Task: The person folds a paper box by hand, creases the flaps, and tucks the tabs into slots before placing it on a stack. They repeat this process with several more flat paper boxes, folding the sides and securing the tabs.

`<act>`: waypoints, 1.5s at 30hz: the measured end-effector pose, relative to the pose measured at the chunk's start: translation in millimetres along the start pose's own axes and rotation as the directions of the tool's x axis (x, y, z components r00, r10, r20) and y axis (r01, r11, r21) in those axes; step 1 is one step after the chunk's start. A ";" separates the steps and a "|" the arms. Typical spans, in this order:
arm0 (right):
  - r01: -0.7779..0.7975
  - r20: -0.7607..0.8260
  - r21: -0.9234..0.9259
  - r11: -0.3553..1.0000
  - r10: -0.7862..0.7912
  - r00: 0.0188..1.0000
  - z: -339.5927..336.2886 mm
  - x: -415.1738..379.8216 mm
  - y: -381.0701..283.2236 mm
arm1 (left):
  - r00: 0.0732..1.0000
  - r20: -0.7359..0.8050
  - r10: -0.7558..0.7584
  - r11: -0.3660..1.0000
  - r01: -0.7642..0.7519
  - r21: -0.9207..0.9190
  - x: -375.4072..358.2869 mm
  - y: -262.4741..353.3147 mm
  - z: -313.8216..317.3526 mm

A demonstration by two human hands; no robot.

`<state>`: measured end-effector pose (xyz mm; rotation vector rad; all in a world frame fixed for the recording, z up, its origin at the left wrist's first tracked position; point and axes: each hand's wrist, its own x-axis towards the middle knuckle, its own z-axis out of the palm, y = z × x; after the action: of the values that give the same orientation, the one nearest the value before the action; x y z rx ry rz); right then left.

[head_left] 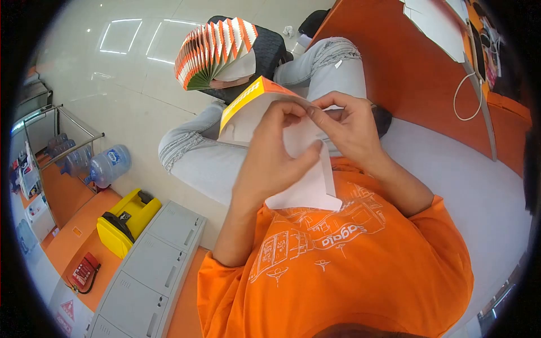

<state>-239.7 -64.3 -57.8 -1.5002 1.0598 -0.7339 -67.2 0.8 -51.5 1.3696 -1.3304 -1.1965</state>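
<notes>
Head view: glossy pale tile floor (pixel 141 73), grey metal cabinet (pixel 152 270) | left hand (pixel 276 152) fingers pressed together, pinching white sheet (pixel 307 186) with orange-edged fold, held over lap | right hand (pixel 349 127) pinching same sheet's upper crease | pleated orange-white paper fan (pixel 214 50) beyond knees, apart from hands | clear plastic water bottles (pixel 107 166) on floor.

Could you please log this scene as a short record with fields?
left hand: pinches the paper at a fold
right hand: pinches the same fold, fingertips meeting the left's
paper: white sheet with an orange-yellow edge, held over the lap
fan: folded orange-and-white stack on a dark stool
floor: water bottles, yellow device, grey cabinet
</notes>
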 end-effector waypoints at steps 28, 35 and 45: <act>-0.265 0.150 -0.084 0.961 0.275 0.950 -30.8 -17.2 10.2 | 0.872 0.163 -0.461 0.739 0.479 -0.474 -14.0 -28.4 18.0; -0.273 0.156 -0.013 0.962 0.271 0.950 -24.4 -25.6 13.7 | 0.844 0.144 -0.516 0.643 0.493 -0.586 -23.0 -28.1 22.2; -0.421 0.252 0.017 0.907 0.404 0.879 -30.5 -19.7 -0.2 | 0.892 0.080 -0.446 0.701 0.403 -0.588 -24.2 -29.6 27.2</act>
<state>-274.6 -59.1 -49.4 -1.2073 1.1032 -0.2739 -88.2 27.9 -83.5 1.2514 -0.4923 -1.6818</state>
